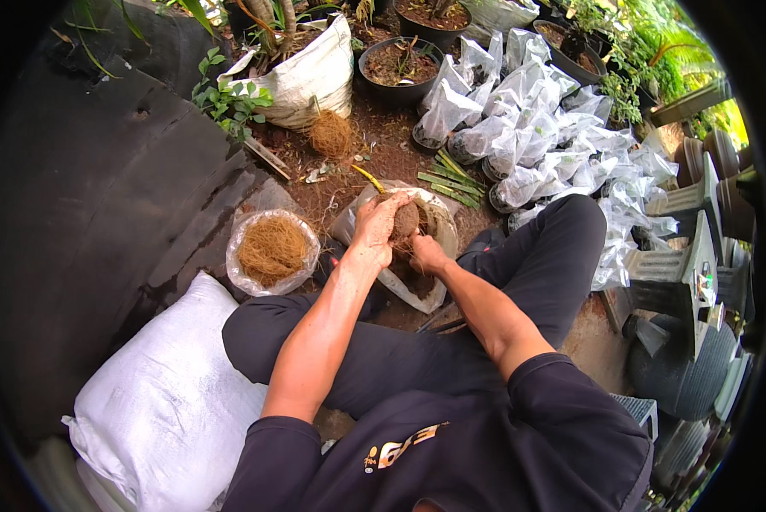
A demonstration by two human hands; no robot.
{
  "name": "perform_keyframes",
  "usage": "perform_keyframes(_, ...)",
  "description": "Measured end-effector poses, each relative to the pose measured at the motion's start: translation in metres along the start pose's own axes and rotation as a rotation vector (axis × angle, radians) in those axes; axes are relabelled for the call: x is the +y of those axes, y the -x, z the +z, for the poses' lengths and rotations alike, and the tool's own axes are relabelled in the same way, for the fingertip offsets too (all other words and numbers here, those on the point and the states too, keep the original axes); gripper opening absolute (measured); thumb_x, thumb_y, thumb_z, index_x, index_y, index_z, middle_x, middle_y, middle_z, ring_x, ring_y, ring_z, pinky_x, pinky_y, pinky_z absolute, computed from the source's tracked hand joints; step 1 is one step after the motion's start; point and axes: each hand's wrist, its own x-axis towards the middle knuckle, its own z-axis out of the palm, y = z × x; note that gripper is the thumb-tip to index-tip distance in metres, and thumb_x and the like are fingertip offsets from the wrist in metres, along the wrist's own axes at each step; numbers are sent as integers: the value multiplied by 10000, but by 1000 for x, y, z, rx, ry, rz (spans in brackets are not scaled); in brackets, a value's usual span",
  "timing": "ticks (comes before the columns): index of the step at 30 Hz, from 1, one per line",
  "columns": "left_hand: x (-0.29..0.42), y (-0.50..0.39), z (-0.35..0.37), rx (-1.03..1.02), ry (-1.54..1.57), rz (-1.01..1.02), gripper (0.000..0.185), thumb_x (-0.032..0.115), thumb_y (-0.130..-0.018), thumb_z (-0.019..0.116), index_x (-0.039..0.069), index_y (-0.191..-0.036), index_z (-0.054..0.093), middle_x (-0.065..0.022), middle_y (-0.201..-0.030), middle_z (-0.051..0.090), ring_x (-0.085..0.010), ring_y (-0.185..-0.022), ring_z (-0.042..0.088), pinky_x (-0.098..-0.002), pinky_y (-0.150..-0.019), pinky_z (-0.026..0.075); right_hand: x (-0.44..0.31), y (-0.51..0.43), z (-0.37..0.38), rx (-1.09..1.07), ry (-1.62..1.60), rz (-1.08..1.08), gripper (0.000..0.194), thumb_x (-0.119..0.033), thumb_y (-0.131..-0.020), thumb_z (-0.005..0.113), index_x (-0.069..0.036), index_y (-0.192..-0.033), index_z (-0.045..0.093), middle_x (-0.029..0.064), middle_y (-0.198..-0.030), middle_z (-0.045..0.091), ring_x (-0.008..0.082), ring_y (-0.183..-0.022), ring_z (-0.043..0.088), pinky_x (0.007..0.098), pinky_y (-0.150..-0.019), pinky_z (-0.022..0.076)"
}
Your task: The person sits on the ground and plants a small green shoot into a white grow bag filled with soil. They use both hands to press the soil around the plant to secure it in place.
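My left hand [377, 229], smeared with soil, is wrapped around a brown ball [406, 221] that looks like packed soil. Against the ball's lower right side, my right hand [429, 255] has its fingers curled, with some loose brown fibres close by; whatever its fingertips pinch is hidden. A yellow-green stem [369, 178] sticks out beyond the left hand, and its lower end is out of sight. Both hands are over an open white sack [445, 225] with dark soil inside. Left of it stands a clear plastic bag [232, 262] filled with brown coconut fibre [273, 249].
A fibre-wrapped ball [330, 134] rests on the soil ahead, near a white sack planter [312, 80]. Cut green leaf strips [453, 180] lie right of the sack. Many plastic-covered pots [536, 141] crowd the right. A full white sack [165, 397] leans by my left knee.
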Motion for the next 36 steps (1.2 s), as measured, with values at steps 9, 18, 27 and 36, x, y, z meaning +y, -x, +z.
perform_keyframes(9,-30,-6,-36,279,-314,-37,230,182,-770,746,65,-916,613,-59,-849,606,-181,-660,621,-314,-481,566,12,10,-44,63,-322,121,357,-179,-762,697,31,-1047,655,278,-1054,646,390,-1022,629,446,-827,518)
perform_keyframes(18,-69,-16,-32,248,1,-40,143,230,-822,682,118,-901,639,-46,-885,655,-208,-752,648,-391,-612,560,4,22,-56,20,-906,119,620,-106,-778,646,58,-1346,458,249,-1223,581,309,-1077,600,382,-890,469)
perform_keyframes(27,-104,-33,-14,172,47,-64,418,443,-924,574,125,-1195,590,-92,-1207,595,-242,-1112,573,-439,-918,496,-21,39,-59,4,-940,-56,665,-552,-953,359,-28,-1328,522,198,-1338,535,333,-1250,495,383,-1034,371)
perform_keyframes(36,-101,-36,-32,186,50,-105,218,244,-852,634,80,-993,660,-69,-991,675,-229,-897,647,-402,-812,531,-17,36,-52,67,-1119,-142,760,-530,-987,358,34,-1477,220,215,-1517,280,300,-1404,290,366,-1140,238)
